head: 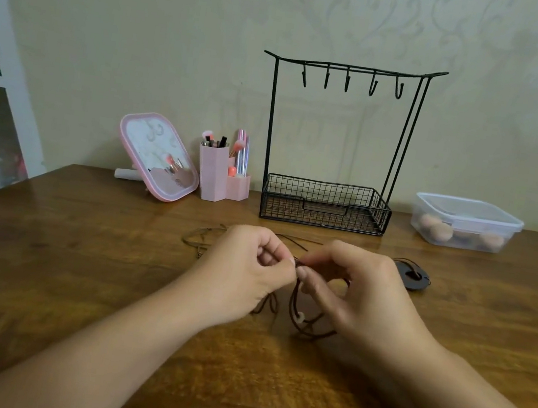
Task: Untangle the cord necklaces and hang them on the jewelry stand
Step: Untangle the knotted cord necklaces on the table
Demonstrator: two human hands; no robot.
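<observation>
With my left hand and right hand both pinching the tangled dark brown cord necklaces just above the wooden table, I tease the knot apart slowly, since yanking would likely tighten it, before reaching for the black wire jewelry stand behind.

Tangled brown cord necklaces sprawl on the table before the black wire jewelry stand, its 5 hooks bare.

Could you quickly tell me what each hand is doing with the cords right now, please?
Left hand: fingers curled, pinching the dark cord at the tangle.
Right hand: fingers curled, pinching the same cord just beside the left.
</observation>
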